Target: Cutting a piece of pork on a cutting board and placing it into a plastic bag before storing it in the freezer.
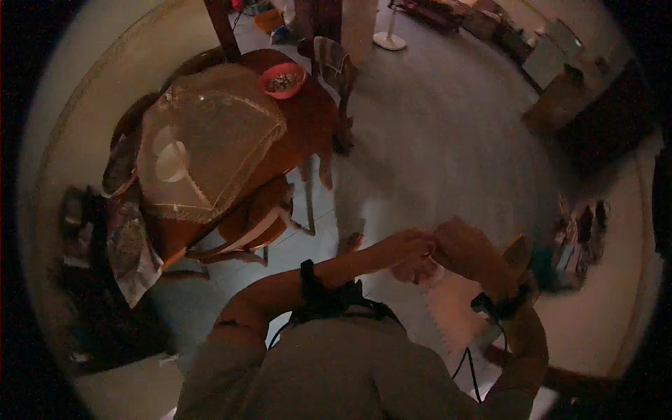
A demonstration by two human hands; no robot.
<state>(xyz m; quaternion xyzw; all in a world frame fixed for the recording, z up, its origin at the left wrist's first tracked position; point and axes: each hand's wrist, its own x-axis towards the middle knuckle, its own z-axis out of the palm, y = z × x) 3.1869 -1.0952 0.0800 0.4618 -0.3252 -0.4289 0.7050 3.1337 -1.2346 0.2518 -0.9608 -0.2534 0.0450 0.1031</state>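
My left hand (pixel 412 245) and my right hand (pixel 459 242) meet in front of my body, with their fingertips together. Just below the fingers is a pale, translucent, crumpled thing (pixel 415 270), perhaps a thin plastic bag. Both hands seem to pinch its upper part, though dimness and blur hide the exact grip. Lower right of it, a pinkish sheet or cloth with a zigzag edge (pixel 454 310) lies close to my right forearm. Dark straps are around both of my wrists.
Left, a wooden table (pixel 310 118) bears a mesh food cover (pixel 231 126) over white dishes (pixel 172 161), and a red bowl (pixel 283 81) of small pale pieces. A wooden chair (pixel 254 231) stands at its near side. Farther off are a cloth-draped chair (pixel 329 58) and a white round base (pixel 389 41).
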